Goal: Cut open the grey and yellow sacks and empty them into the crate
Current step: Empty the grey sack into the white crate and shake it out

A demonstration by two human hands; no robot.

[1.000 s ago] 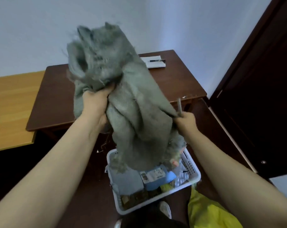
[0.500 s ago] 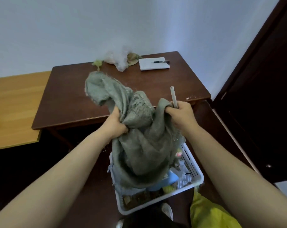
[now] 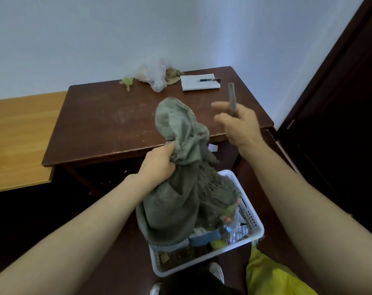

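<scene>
While over the crate [image 3: 256, 231], grey sack [image 3: 180, 201].

Both bare forearms reach forward. The left hand [image 3: 159, 165] clenches its fingers [image 3: 169, 155] round the grey sack [image 3: 180, 128]; the right hand [image 3: 240, 128], raised higher and apart, grips a thin grey tool [image 3: 232, 96] upright with two fingers loosely extended

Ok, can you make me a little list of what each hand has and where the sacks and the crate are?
left hand: grips the grey sack at a bunched part
right hand: holds a thin grey tool, off the sack
grey sack: hangs down into the white crate
white crate: below the hands, packets inside
yellow sack: by the crate's near right corner, no hand on it
brown table: notepad with pen, crumpled plastic bag
</scene>
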